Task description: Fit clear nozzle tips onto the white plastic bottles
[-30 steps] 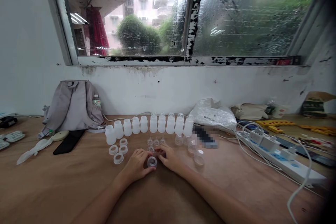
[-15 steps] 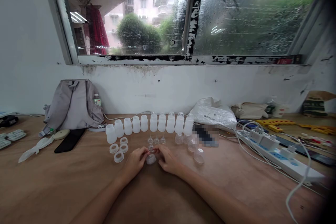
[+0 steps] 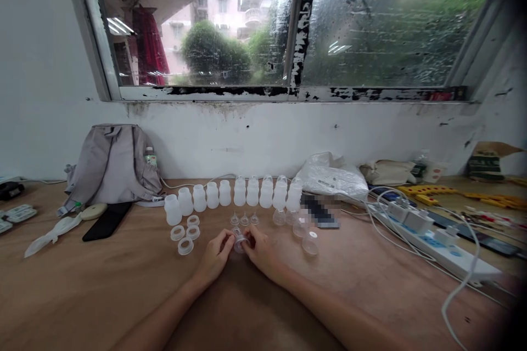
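Observation:
Between my hands is a small clear nipple and ring piece. My left hand pinches it from the left, and my right hand has its fingers on the right side. Just beyond stand several clear nipples. To the left lie several white rings. Behind them runs a curved row of milky bottles; those on the right wear clear domed caps. Several loose clear domed caps rest to the right of my right hand.
A grey backpack leans on the wall at the left, with a black phone before it. At the right are a plastic bag, a white power strip with looping cables, and yellow parts.
The nipple and the ring, apart before, are now together between my hands. My right fingers have moved down onto the ring. The view has shifted slightly.

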Motion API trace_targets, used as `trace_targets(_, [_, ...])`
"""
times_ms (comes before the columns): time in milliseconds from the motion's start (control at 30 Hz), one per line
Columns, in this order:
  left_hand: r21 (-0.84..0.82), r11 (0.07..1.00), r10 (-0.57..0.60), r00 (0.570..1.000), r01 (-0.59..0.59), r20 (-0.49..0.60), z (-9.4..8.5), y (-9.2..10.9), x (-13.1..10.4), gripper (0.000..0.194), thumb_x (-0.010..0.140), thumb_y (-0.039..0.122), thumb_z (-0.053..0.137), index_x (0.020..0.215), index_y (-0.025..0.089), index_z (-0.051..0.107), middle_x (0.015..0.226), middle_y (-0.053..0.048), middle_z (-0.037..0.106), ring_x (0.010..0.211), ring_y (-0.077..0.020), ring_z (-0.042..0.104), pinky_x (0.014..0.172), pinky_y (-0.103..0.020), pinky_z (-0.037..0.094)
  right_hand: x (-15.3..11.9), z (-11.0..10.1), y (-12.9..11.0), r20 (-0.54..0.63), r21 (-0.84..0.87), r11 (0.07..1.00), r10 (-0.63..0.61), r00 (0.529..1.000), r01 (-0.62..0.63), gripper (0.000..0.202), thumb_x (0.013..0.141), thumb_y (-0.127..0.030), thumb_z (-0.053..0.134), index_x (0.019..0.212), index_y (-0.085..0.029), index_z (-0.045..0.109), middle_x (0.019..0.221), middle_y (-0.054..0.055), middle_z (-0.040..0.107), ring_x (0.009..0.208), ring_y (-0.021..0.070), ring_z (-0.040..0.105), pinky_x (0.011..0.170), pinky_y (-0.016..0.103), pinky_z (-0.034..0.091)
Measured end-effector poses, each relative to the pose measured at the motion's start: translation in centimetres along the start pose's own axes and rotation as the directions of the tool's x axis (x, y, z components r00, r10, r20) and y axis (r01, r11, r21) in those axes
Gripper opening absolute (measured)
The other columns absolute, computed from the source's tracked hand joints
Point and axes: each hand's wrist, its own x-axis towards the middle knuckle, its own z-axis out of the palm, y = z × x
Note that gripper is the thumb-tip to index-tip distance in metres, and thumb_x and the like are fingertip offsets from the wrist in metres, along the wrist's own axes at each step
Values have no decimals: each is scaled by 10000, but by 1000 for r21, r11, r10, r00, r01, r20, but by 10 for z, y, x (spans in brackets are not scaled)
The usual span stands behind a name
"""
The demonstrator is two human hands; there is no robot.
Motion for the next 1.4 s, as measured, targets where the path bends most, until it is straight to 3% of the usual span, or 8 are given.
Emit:
trace_targets(267, [60, 998, -11, 1000, 10, 15, 8, 7, -4, 169, 715, 146, 413, 847, 183, 511, 760, 4, 588, 710, -143, 549, 613, -221, 406, 5, 2, 1, 20, -104, 988, 115, 993, -112, 185, 644, -56, 443, 745, -211, 441, 663, -11, 541, 608, 133, 496, 557, 211, 344])
trace_targets(433, [291, 950, 94, 994, -108, 62, 4, 11, 1, 241, 802, 185, 351, 974, 212, 518, 925, -24, 616, 875, -163, 557, 782, -273, 414, 9, -9, 17, 37, -30, 998, 54, 998, -53, 288, 651, -53, 426, 877, -213, 508, 707, -10, 563, 658, 135, 516, 614, 220, 375])
trace_targets(533, [550, 821, 163, 986, -154, 31, -10, 12, 24, 257, 832, 241, 354, 1039, 200, 500, 1014, -61, 592, 966, -191, 532, 829, -302, 399, 7, -24, 29, 39, 49, 998, 45, 998, -47, 368, 680, -54, 376, 964, -220, 540, 756, -5, 583, 716, 136, 539, 650, 228, 391])
trace_targets(633, [772, 633, 91, 996, -48, -12, -27, 12, 63, 315, 837, 237, 360, 1135, 180, 447, 943, -83, 616, 863, -211, 583, 736, -308, 431, 1, -37, 41, 54, 82, 982, 168, 984, -172, 382, 709, -73, 337, 991, -214, 553, 617, -29, 543, 567, 120, 520, 548, 213, 380])
trace_targets(733, [877, 481, 51, 997, 27, -59, -36, 9, 105, 365, 849, 258, 366, 1204, 179, 396, 891, -93, 631, 800, -225, 605, 671, -306, 439, -4, -43, 47, 41, 121, 958, 257, 966, -260, 326, 754, -121, 334, 979, -204, 554, 518, -50, 484, 492, 117, 502, 497, 209, 363])
trace_targets(833, [901, 430, 76, 992, 56, -98, -33, 6, 133, 316, 852, 267, 375, 1135, 156, 461, 891, -110, 616, 808, -234, 596, 664, -307, 437, -7, -45, 46, 19, 154, 942, 298, 955, -297, 272, 810, -215, 346, 1007, -222, 533, 531, -49, 507, 494, 122, 519, 505, 222, 377])
trace_targets(1133, [897, 442, 275, 951, 2, -138, -19, -9, 137, 193, 798, 276, 483, 947, 156, 507, 978, -114, 495, 956, -259, 464, 789, -368, 402, -10, -46, 40, 45, 183, 943, 275, 960, -278, 321, 801, -343, 450, 1095, -228, 508, 620, -26, 556, 514, 120, 510, 496, 230, 391])
trace_targets(1400, [662, 730, 359, 919, -168, -163, -23, -40, 107, 43, 807, 218, 447, 802, 190, 480, 976, -58, 502, 973, -202, 486, 875, -347, 388, -11, -48, 35, 132, 380, 865, 298, 945, -327, 454, 765, -329, 508, 1203, -241, 425, 654, -44, 502, 460, 90, 489, 460, 221, 414])
